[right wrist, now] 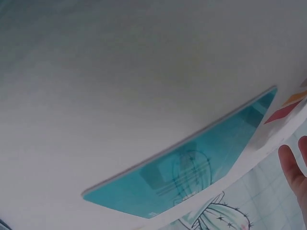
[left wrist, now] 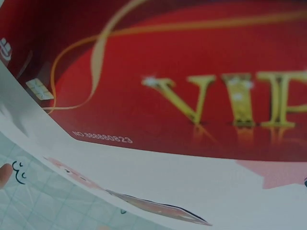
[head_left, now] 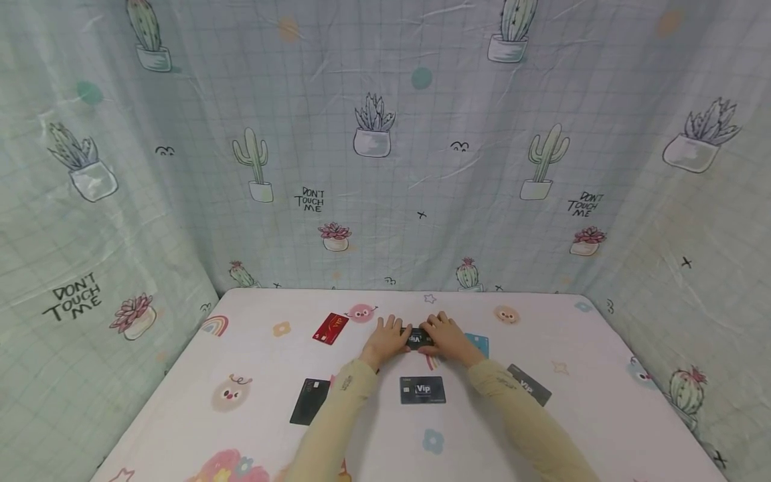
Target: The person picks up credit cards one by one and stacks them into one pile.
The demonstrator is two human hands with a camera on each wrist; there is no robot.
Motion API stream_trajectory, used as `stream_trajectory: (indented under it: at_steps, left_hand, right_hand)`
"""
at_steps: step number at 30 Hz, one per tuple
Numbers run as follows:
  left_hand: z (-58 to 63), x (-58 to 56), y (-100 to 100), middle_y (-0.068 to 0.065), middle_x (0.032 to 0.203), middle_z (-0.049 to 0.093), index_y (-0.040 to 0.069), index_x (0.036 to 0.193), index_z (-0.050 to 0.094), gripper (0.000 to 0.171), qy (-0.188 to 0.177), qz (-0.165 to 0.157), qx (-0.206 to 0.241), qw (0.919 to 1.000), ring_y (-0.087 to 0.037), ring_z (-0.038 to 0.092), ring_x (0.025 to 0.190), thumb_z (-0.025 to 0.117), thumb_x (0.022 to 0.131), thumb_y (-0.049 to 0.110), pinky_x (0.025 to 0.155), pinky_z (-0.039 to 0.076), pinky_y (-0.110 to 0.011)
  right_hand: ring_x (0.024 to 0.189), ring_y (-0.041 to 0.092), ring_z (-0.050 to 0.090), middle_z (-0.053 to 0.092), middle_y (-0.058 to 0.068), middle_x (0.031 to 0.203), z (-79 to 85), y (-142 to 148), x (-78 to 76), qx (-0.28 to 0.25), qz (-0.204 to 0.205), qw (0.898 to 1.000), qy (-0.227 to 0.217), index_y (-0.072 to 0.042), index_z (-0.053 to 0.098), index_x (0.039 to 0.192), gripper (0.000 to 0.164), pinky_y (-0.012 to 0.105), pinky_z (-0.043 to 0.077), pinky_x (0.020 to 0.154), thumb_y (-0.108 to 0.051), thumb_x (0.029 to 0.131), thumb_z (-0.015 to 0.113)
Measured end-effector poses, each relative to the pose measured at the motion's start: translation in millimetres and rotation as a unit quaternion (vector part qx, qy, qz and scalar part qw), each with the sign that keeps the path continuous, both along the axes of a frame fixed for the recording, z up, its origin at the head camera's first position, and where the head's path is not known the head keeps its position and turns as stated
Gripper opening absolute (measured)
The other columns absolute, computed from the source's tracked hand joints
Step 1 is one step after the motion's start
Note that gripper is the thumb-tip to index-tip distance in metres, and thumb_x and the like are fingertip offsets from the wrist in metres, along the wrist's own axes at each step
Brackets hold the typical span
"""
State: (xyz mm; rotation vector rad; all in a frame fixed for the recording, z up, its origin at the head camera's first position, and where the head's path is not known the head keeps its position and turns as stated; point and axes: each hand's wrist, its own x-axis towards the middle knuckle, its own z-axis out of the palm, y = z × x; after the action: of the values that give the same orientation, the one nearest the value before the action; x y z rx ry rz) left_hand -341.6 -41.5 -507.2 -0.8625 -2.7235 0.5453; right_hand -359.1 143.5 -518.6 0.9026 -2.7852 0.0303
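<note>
In the head view, a black Vip card (head_left: 417, 339) lies between my two hands, its lettering upside down. My left hand (head_left: 384, 341) grips its left end, thumb on the near-left part. At the right end, my right hand (head_left: 450, 339) grips the card with curled fingers and thumb. Both hands partly cover it. A red VIP card (left wrist: 192, 91) fills the left wrist view close up, below that wrist. Under the right wrist lies a blue card (right wrist: 192, 167), partly covered by the hand in the head view (head_left: 478, 343). Only fingertips show in the wrist views.
A red card (head_left: 330, 329) lies left of my hands. Nearer are a plain black card (head_left: 310, 402) by the left sleeve and a dark grey Vip card (head_left: 422, 390) between the forearms. Another grey card (head_left: 530, 385) is partly under the right sleeve. A printed curtain (head_left: 421, 187) encloses the white table (head_left: 253, 335).
</note>
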Motion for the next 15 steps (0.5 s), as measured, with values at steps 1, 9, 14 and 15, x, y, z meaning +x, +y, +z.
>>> stream_trajectory:
  at_steps: [1,9,14,15]
  left_hand:
    - [0.2,0.0,0.2,-0.009,0.123,0.05,0.02,0.133,0.041,0.055,-0.002,0.001,-0.002,1.0,-0.025,0.045,0.116,0.04,0.088,0.051,0.095,0.039,-0.045]
    - [0.4,-1.5,-0.1,-0.01,0.124,0.049,0.019,0.133,0.041,0.057,-0.008,0.006,0.008,0.9999,-0.027,0.044,0.117,0.038,0.087,0.052,0.096,0.038,-0.046]
    - [0.7,-1.7,0.2,-0.011,0.122,0.05,0.018,0.133,0.041,0.058,-0.011,0.003,0.007,0.9999,-0.026,0.045,0.114,0.037,0.087,0.053,0.094,0.039,-0.045]
    - [0.9,-1.5,0.2,-0.011,0.122,0.05,0.017,0.133,0.041,0.059,-0.012,0.003,0.008,0.9999,-0.026,0.046,0.114,0.037,0.087,0.053,0.093,0.04,-0.045]
  right_hand:
    - [0.09,0.02,0.04,0.051,0.006,0.103,-0.1,0.3,-0.2,-0.003,0.001,1.0,-0.003,-0.011,0.054,0.112,0.056,0.038,0.042,0.075,-0.054,0.077,0.057]
    - [0.087,0.018,0.039,0.05,0.003,0.099,0.1,3.2,-2.7,-0.021,0.013,1.0,0.017,-0.014,0.055,0.109,0.055,0.034,0.041,0.072,-0.054,0.073,0.062]
    - [0.085,0.016,0.037,0.049,0.001,0.096,2.0,3.9,-2.5,-0.019,0.011,1.0,0.019,-0.015,0.055,0.107,0.053,0.03,0.04,0.07,-0.054,0.073,0.062]
    - [0.085,0.016,0.037,0.049,0.001,0.096,2.8,3.8,-2.1,-0.017,0.011,1.0,0.018,-0.015,0.055,0.107,0.053,0.03,0.039,0.07,-0.054,0.073,0.062]
